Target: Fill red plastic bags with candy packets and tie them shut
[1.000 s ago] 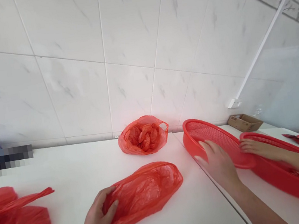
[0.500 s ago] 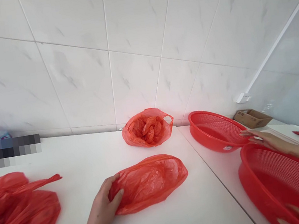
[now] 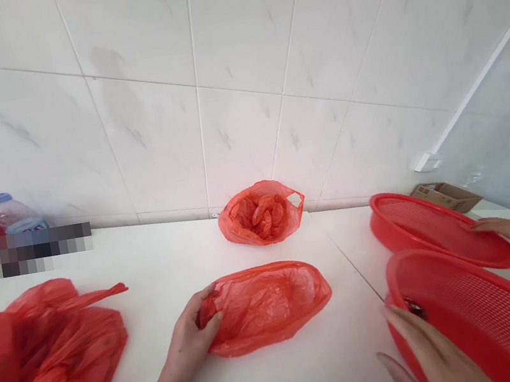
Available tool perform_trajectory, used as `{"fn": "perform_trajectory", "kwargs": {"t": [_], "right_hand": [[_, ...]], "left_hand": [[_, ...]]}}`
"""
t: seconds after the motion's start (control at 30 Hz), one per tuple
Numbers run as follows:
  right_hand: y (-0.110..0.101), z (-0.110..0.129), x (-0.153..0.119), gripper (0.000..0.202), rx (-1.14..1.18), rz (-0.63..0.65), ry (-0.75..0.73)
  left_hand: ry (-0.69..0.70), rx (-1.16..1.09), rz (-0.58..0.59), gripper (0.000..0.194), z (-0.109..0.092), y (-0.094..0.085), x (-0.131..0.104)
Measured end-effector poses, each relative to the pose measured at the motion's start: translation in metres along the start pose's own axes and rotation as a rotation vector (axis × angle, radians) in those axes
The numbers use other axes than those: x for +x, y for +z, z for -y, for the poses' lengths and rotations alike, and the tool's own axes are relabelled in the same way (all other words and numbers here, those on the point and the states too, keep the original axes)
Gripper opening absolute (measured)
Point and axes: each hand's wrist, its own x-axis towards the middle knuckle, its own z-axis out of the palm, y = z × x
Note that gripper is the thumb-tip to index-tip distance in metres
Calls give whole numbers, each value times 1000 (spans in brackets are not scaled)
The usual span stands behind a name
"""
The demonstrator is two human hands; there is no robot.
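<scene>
Since half a second back, the near red basket (image 3: 488, 315) has slid left and up toward the frame's centre-right, and the right hand (image 3: 426, 354) now grips its near rim, while the far basket (image 3: 435, 230) has shifted right. Lying at the frame's centre on the white table (image 3: 312, 369) is the red plastic bag (image 3: 270, 305): thin, crinkled, translucent, flattened into a long oval, its mouth turned left. Clamped on that left end is the left hand (image 3: 193, 336), fingers curled over the top of the film, thumb tucked beneath, forearm running in from the bottom edge. Lower right, the right hand sits palm-down on the basket's rim, fingers together over the edge, thumb spread out to the left on the outside wall. That basket is a wide round mesh bowl, tilted toward the viewer. Just behind it the far basket lies at an angle, another person's hand (image 3: 507, 228) resting on its right rim. Against the tiled wall sits an open bag of red bags (image 3: 261, 212). Heaped at lower left is a pile of red bags (image 3: 49, 359); a water bottle (image 3: 14, 213) stands at the left, a small cardboard box (image 3: 446, 194) at the right.
</scene>
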Motion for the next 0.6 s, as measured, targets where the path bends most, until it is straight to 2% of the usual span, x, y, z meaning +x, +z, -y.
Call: {"fn": "perform_trajectory", "kwargs": {"t": [0.07,0.13,0.23,0.3,0.33,0.43,0.53,0.6], "right_hand": [[2,38,19,44,142,-12,-36],[11,72,40,32,334,55,-60],[37,112,73,34,516,331,-27],[56,128,91,39,520,496,-5],[63,134,98,47,508,553,-8],[64,139,109,65,497,655,-54],[36,124,99,65,491,648,-61],[12,95,81,60,435,564,-44]], "left_hand": [[45,33,7,49,-1,1,-2],[97,75,12,48,0,3,-3],[152,107,14,50,1,4,-5],[163,108,21,52,0,3,-6],[163,107,24,53,0,3,-6],[159,100,21,54,-2,2,-5],[143,89,3,54,-1,1,-4],[121,82,0,55,-1,0,-3]]}}
